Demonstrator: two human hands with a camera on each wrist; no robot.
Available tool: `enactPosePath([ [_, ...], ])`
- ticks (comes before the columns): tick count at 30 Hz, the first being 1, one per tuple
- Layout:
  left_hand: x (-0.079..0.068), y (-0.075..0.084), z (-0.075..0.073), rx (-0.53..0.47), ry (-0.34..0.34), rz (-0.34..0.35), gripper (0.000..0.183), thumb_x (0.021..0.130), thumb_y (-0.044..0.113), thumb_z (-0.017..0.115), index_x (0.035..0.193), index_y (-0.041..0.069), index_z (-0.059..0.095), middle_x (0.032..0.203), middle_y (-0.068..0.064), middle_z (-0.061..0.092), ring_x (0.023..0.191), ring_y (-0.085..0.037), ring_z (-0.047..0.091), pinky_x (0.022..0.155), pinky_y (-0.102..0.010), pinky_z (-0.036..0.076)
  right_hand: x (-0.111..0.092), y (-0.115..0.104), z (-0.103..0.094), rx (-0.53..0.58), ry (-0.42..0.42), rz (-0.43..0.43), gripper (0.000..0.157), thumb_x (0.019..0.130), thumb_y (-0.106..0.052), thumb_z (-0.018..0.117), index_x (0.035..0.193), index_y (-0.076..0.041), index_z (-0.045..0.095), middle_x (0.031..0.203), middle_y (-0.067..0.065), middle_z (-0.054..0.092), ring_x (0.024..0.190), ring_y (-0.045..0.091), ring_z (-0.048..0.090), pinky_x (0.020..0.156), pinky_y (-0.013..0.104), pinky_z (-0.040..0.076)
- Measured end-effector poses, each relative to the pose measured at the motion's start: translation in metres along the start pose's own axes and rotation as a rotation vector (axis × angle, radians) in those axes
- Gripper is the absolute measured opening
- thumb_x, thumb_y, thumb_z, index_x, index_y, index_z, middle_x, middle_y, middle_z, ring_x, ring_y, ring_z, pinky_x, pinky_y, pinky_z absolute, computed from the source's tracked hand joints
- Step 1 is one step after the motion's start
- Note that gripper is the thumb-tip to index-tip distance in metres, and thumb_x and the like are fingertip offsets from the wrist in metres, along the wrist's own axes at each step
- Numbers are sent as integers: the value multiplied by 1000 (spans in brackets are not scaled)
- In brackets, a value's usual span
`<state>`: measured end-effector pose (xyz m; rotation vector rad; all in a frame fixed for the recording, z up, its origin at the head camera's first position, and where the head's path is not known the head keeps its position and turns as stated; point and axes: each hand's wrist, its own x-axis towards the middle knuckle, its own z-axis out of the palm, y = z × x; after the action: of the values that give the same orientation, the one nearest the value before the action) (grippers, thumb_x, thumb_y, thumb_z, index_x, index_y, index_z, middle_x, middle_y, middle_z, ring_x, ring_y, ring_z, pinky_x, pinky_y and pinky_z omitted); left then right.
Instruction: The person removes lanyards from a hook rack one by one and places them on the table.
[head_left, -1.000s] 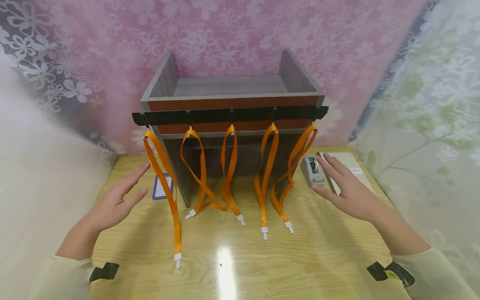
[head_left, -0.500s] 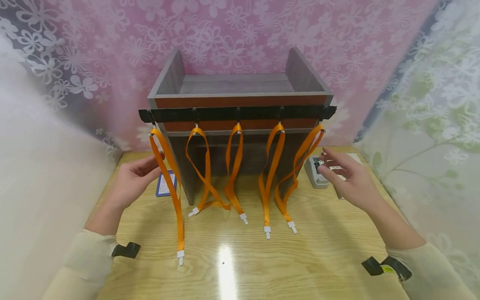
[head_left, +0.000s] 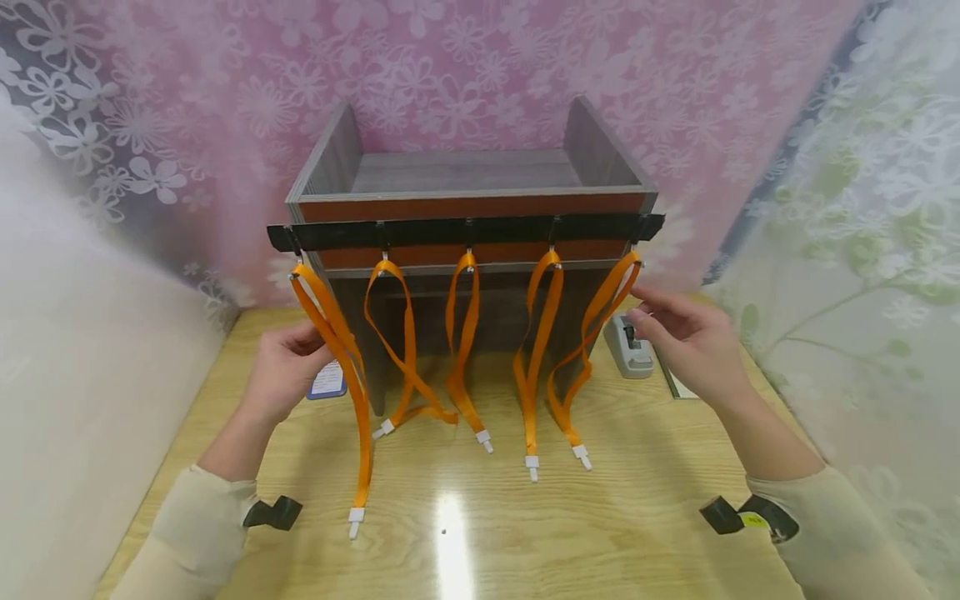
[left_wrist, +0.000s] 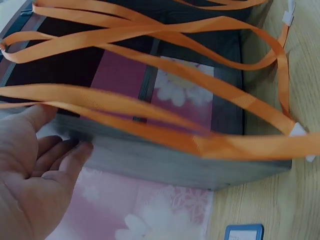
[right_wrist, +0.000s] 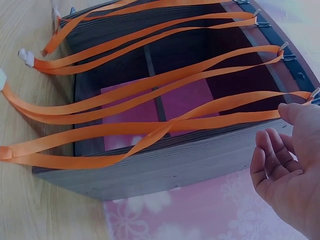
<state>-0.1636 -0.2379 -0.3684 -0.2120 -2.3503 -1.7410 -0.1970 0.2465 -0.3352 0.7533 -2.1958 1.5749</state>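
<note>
A grey wooden shelf (head_left: 465, 206) stands on the table (head_left: 637, 517) with a black hook rail (head_left: 465, 231) across its front. Several orange lanyards hang from the rail, their white clips resting on the table. My left hand (head_left: 300, 358) is beside the leftmost lanyard (head_left: 348, 375), fingers relaxed. In the left wrist view the thumb of that hand (left_wrist: 30, 185) lies against the strap (left_wrist: 125, 102). My right hand (head_left: 660, 325) hovers by the rightmost lanyard (head_left: 592, 333). In the right wrist view its (right_wrist: 287, 160) loosely curled fingers hold nothing, with a fingertip at the strap (right_wrist: 225, 120).
A blue card (head_left: 327, 382) lies on the table behind the leftmost lanyard. A grey tape dispenser (head_left: 626, 350) sits to the right of the shelf, with a sheet of paper (head_left: 678, 387) beside it. Flowered curtains close in the table on three sides.
Both hands have risen from the table and moved inward, the left to the leftmost lanyard, the right from over the tape dispenser to the rightmost lanyard.
</note>
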Motion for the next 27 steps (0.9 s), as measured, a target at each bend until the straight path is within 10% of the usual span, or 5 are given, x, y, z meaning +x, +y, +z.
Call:
enactPosePath([
  [10,-3,3,4,-19,65,-20,29,95,10,68,115,-12,70,84,23,73,81,0,71,78,-17,58,5,0,4,106,-23,0,26,90,11,64,116,15,66,94,-10,74,71,3,68,66,14,57],
  [18,-3,4,6,-68,93,-60,15,94,10,69,103,16,80,81,21,74,79,0,71,74,-17,59,11,-7,8,-44,19,67,21,91,1,69,110,11,69,85,-16,73,62,3,65,60,18,57],
  [27,-3,3,8,-53,130,-66,19,94,11,69,109,3,77,78,22,73,78,-1,72,74,-17,59,16,-13,9,9,64,79,15,90,-2,72,104,5,73,82,-9,74,62,8,67,56,17,54],
])
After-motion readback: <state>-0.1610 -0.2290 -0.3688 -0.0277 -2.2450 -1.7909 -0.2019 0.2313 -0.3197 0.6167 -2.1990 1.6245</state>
